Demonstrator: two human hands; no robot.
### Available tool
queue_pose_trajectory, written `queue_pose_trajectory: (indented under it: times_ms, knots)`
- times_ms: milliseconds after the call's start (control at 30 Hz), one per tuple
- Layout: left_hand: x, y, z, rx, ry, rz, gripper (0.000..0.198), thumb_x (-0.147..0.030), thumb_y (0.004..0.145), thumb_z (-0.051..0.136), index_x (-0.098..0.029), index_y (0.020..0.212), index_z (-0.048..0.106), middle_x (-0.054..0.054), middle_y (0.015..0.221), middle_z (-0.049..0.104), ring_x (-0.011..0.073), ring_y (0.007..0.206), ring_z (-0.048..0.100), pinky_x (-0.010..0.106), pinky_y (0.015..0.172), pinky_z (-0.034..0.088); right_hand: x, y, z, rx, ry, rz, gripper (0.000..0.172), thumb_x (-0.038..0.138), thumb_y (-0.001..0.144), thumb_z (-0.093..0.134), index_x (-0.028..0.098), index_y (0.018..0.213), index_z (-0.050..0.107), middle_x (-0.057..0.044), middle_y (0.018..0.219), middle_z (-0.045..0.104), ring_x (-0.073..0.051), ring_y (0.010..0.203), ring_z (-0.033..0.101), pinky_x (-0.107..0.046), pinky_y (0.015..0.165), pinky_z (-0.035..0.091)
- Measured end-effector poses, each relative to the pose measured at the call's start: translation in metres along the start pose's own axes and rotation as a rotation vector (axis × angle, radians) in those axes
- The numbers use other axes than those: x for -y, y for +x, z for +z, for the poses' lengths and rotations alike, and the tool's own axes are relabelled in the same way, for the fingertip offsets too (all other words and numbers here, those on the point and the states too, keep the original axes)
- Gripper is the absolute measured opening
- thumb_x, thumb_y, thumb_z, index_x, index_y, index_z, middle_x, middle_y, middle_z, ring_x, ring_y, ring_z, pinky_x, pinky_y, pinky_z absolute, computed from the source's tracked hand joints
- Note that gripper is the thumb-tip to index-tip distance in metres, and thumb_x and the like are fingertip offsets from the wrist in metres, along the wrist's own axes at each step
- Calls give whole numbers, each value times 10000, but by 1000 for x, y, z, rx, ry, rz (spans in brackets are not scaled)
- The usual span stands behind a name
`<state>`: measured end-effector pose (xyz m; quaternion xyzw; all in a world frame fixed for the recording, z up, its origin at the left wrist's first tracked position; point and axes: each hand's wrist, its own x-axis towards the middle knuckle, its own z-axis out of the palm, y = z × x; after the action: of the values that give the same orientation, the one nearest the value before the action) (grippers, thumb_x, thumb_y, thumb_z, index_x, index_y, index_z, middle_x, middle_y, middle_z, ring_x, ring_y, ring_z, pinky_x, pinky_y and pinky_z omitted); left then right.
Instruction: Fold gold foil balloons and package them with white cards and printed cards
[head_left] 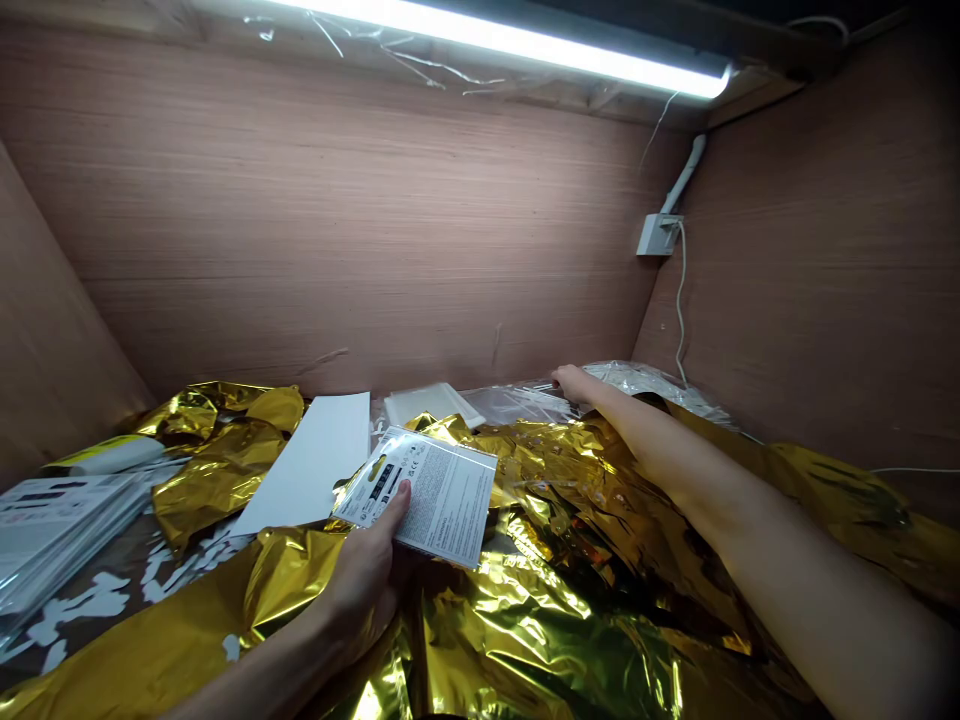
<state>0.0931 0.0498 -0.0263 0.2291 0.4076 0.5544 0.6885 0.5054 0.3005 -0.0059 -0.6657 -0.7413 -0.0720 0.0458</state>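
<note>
At the near middle of a wood-walled booth, the printed packet (442,500) is held above crumpled gold foil (517,600), its text face up and its hang-hole end toward the left. The left hand (364,575) has its grip closed on the packet's near side, thumb pressed on the printed face; the fingers beneath are hidden. The right hand (576,383) reaches to the far edge, beside thin white sticks (544,402) in clear film; its fingertips are too obscured to tell whether that grip is holding anything. Principal risk, in my judgement: the one-sided hold leaves the packet's far end unsupported, so it could tip or slide on the slick foil. Secondary risk: the right forearm crosses over the foil, and drawing it back could drag or crease the material, or pull the sticks along with it. The white sheet (311,460) lies just left of the packet and could be knocked askew. White paper scraps (82,610) litter the bench (129,550) near the packet stack (60,520), and could cling to film or foil.
</note>
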Motion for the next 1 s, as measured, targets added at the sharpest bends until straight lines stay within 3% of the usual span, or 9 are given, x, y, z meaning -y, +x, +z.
queue_pose_trajectory:
  times_ms: [133,267,400,433,533,700,833,1000]
  knots:
    - [-1,-1,2,14,-1,18,295,-197,972,638,-112,1250,690,172,1039,787,299,971,777,376,818,681,12,-14,-21,-240,162,-10,190,161,947,610,109,1108,695,-152,1208,663,-243,1089,626,-363,987,483]
    - [-2,-3,2,61,-18,30,306,-223,984,621,-102,1259,679,176,1033,786,295,950,781,361,799,683,41,-33,-49,-534,368,6,282,119,954,471,101,1153,670,-195,1239,659,-260,1126,620,-341,996,464]
    - [-4,-2,0,130,-39,28,317,-248,994,598,-84,1256,668,189,1076,777,288,918,783,364,787,684,84,-82,-77,-662,646,-37,230,239,952,507,148,1111,646,-90,908,731,-204,812,714,-337,787,578]
    - [-5,-2,-1,140,-52,24,312,-248,999,583,-74,1244,667,194,1088,773,286,908,783,369,784,685,96,-100,-83,-685,877,-99,173,239,896,583,153,1025,660,-69,835,722,-203,747,716,-345,731,593]
    - [-7,-1,-4,143,-99,23,295,-231,1003,550,-59,1216,660,199,1094,768,275,876,780,386,777,684,129,-162,-98,-604,1308,-306,80,192,746,715,174,815,680,-15,689,677,-182,633,694,-340,633,609]
    - [-7,-2,-9,260,-160,40,338,-239,1007,496,-59,1251,646,201,1143,752,272,881,770,424,809,671,162,-240,-106,-436,1520,-258,128,129,637,787,180,740,730,-14,708,698,-155,586,681,-287,554,591]
    - [-4,-7,-12,309,-132,57,339,-231,986,518,-60,1245,653,207,1139,748,262,858,761,397,785,664,176,-267,-100,-469,1559,-202,130,134,622,781,195,728,736,-6,710,702,-152,596,687,-280,566,604]
    - [-4,-15,-10,303,-125,34,332,-218,971,521,-42,1216,659,219,1087,752,262,816,756,372,735,657,187,-278,-96,-516,1540,-179,105,146,630,793,197,708,743,-8,705,708,-149,584,689,-291,581,615]
